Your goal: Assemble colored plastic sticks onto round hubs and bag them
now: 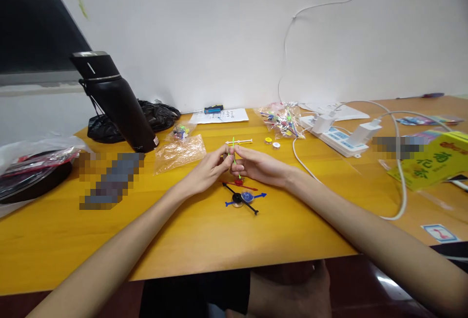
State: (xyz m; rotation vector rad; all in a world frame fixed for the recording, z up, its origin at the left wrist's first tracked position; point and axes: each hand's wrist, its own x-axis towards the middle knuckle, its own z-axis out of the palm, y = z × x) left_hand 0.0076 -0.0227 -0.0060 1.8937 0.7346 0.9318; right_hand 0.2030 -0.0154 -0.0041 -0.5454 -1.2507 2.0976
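Observation:
My left hand and my right hand meet above the middle of the table. Between their fingertips stands a green arrow-shaped spinner pointer, pinched from both sides; its lower tip shows below my fingers. Just beneath my hands lie a red pointer, a black pointer and a blue pointer, the black and blue ones with round clear discs. A white pointer rests behind my fingertips. Farther right sit a yellow round piece and a white round piece.
At left stands a black bottle beside a black plastic bag. Clear bags and a parts bag lie toward the wall, with a screwdriver. On the right are a power strip, white cables and a yellow packet.

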